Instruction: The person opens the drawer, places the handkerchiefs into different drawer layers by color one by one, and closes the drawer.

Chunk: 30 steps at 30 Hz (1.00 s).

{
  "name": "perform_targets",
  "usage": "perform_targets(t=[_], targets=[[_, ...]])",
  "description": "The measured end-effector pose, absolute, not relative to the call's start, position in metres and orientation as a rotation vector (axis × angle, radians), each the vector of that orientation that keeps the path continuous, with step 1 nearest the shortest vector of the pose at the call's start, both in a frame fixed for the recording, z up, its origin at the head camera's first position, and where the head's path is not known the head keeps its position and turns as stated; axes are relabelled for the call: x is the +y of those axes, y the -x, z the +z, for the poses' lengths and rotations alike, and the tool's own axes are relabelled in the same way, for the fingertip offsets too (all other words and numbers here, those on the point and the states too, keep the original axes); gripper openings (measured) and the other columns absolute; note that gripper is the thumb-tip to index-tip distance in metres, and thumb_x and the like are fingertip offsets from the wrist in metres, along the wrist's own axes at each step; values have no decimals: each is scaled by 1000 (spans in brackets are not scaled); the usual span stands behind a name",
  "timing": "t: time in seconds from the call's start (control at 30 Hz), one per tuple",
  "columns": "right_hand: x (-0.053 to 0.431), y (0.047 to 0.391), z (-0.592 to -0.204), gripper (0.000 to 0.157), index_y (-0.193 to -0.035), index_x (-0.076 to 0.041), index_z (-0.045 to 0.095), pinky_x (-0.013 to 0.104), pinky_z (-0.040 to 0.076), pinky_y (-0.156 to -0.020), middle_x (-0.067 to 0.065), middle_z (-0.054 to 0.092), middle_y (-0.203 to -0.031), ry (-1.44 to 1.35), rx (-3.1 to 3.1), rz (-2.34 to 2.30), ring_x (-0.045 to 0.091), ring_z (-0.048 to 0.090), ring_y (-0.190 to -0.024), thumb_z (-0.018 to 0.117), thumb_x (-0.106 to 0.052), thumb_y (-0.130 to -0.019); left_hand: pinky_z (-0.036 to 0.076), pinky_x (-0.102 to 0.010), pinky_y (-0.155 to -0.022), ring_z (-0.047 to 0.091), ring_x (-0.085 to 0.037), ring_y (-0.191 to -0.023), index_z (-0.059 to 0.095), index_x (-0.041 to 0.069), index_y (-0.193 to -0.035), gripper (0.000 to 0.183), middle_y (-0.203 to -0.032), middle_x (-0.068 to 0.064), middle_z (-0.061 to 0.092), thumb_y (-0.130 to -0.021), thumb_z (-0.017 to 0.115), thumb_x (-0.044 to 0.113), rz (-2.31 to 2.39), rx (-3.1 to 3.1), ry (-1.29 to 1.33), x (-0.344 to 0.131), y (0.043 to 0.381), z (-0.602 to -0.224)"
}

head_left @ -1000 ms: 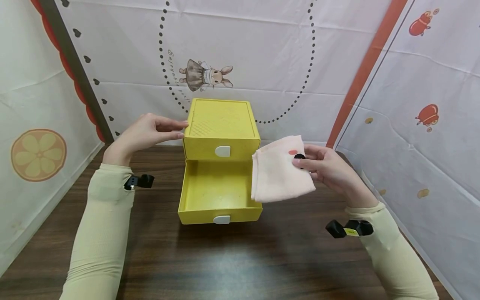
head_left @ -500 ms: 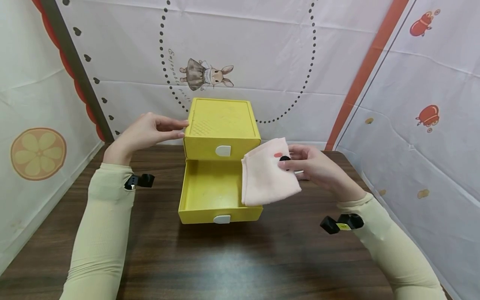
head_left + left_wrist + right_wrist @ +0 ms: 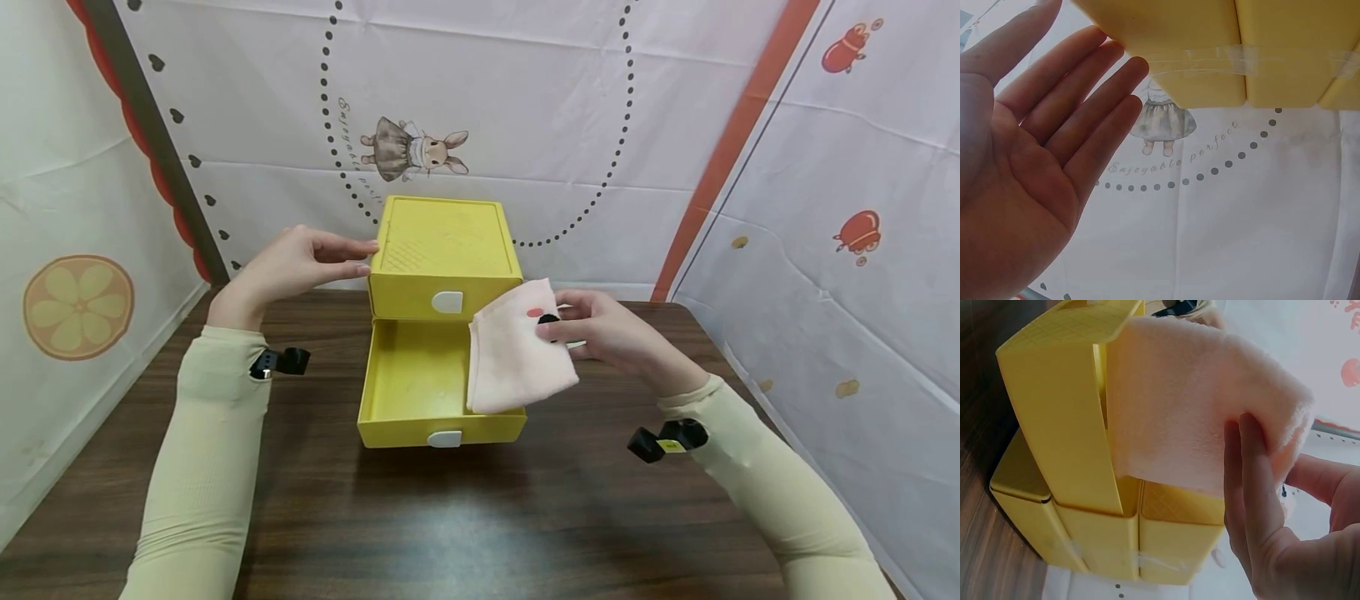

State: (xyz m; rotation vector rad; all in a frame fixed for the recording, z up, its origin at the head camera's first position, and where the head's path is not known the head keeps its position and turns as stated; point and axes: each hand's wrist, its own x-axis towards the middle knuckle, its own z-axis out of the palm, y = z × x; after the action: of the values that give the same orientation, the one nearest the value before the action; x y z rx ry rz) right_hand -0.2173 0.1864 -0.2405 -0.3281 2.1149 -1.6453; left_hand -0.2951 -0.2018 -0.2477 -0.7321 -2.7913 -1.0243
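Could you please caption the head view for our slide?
Right hand pinches a folded pink cloth at the pulled-out drawer of a yellow drawer unit, left hand at the unit's edge.

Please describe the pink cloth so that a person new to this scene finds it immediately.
On the wooden table stands a yellow drawer unit with an open drawer. In the head view, the right hand holds the folded pink cloth overlapping that drawer's right side. Unlike the unit, it is soft fabric with a red spot and a black spot.
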Motion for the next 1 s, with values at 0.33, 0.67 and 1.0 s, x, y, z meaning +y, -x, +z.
perform_targets(t=[0.33,0.67,1.0], targets=[[173,222,-247,39,-118,-2,45,39,50,-75,11,57,-104,338,2056,-1648,18,59,-88,61,-10,-83,44,-32,-79,56,-4,-97,59,39,-114,42,-111,10,61,-74,61,54,-993,-2786,729,-202,296,-249],[164,227,-253,37,-119,-3,45,37,50,-74,11,54,-110,352,2039,-1614,17,59,-89,58,-10,-85,44,-34,-80,56,-6,-98,59,38,-114,43,-112,8,61,-74,61,54,-1014,-2798,717,-203,297,-249],[152,233,-264,36,-120,-1,45,37,50,-75,11,55,-108,365,1979,-1643,17,60,-88,57,-6,-85,44,-33,-78,56,-4,-96,59,39,-113,42,-111,9,62,-74,61,54,-1006,-2796,714,-202,297,-249]])
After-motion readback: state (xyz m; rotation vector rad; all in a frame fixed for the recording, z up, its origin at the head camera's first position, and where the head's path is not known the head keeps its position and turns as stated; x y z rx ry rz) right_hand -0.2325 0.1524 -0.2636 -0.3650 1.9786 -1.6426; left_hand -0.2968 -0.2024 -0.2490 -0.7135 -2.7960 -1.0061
